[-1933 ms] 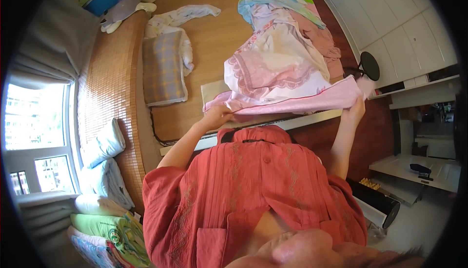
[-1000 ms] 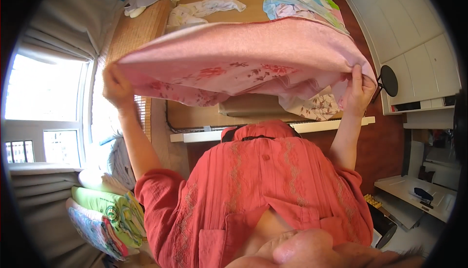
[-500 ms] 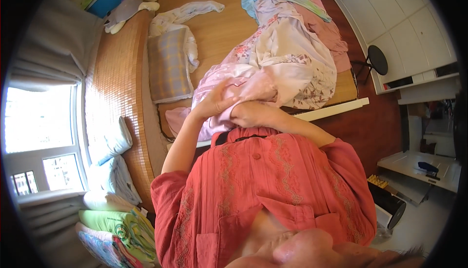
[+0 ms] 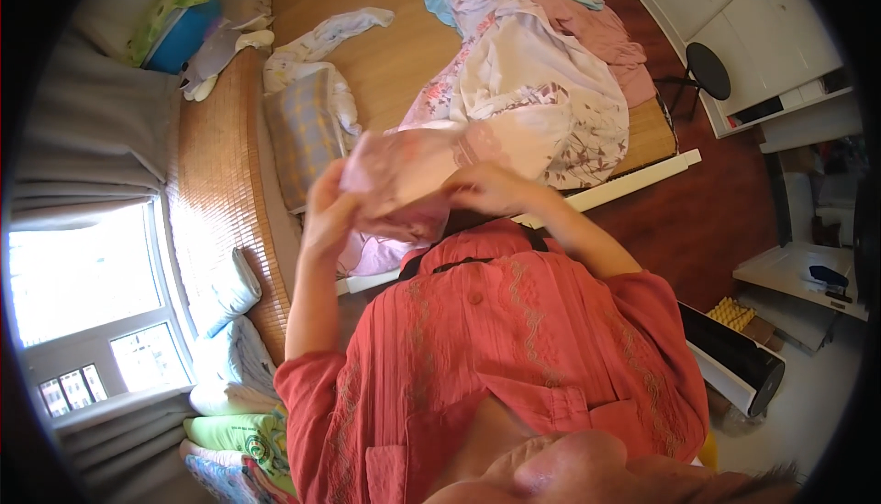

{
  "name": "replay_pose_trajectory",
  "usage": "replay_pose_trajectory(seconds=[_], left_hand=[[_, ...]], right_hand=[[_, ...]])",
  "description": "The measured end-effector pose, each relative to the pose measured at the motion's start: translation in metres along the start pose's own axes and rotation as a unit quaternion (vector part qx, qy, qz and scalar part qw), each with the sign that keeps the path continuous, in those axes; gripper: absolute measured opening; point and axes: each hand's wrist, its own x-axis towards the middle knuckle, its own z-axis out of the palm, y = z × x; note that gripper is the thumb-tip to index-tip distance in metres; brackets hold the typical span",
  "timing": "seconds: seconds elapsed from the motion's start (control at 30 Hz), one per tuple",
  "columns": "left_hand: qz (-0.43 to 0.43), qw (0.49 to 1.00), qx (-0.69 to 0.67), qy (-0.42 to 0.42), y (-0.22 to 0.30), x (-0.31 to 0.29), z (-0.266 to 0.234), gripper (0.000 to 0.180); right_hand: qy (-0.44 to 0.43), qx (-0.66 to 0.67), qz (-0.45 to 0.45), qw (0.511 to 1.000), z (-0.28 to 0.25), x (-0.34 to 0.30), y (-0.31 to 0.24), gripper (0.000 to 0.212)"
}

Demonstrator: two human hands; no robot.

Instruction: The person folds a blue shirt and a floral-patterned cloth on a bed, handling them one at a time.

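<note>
A piece of pink cloth (image 4: 399,169), blurred by motion, is stretched between my two hands just above the near edge of the bed. My left hand (image 4: 332,210) grips its left edge, thumb toward me. My right hand (image 4: 494,189) pinches it near its right end, where a darker lace-like band shows. What kind of piece it is, I cannot tell. Beneath and beyond it lies a heap of pale floral bedding (image 4: 528,68), cream and pink with brown leaf prints. Some lilac-pink fabric (image 4: 372,254) hangs at the bed's near edge below my left hand.
A plaid pillow (image 4: 306,132) lies at the left of the bed mat (image 4: 385,55), beside a crumpled white cloth (image 4: 330,36). Folded bedding (image 4: 234,435) is stacked near the window. A black round stool (image 4: 707,71) stands to the right, by white cabinets (image 4: 748,36).
Both hands have come up off the bedding and moved apart, lifting the pink cloth and spreading it between them. The view has shifted slightly.
</note>
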Motion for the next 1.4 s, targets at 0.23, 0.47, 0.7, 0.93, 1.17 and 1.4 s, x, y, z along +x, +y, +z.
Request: replay_pose_trajectory(seconds=[0.23, 0.47, 0.7, 0.93, 1.17, 1.4], left_hand=[[0.238, 0.939, -0.079, 0.236, 0.07, -0.121, -0.071, 0.042], [0.468, 0.454, 0.458, 0.604, 0.137, -0.217, -0.07, 0.046], [0.395, 0.496, 0.467, 0.616, 0.16, -0.244, -0.06, 0.049], [0.439, 0.723, 0.094, 0.525, 0.125, -0.29, -0.205, 0.041], [0.146, 0.772, 0.46, 0.414, 0.026, -0.134, -0.221, 0.03], [-0.006, 0.905, 0.413, -0.101, -0.047, -0.002, 0.011, 0.076]], right_hand=[[0.162, -0.336, -0.033, 0.927, -0.08, 0.005, 0.077, 0.065], [0.014, -0.38, -0.058, 0.923, -0.019, 0.053, 0.14, 0.073], [-0.263, -0.211, 0.032, 0.941, 0.028, 0.051, 0.156, 0.029], [-0.157, -0.082, 0.049, 0.983, -0.027, -0.034, 0.155, 0.03], [0.168, -0.16, 0.109, 0.967, -0.037, -0.057, 0.074, 0.03], [0.086, -0.048, -0.04, 0.994, -0.016, -0.038, -0.077, 0.027]])
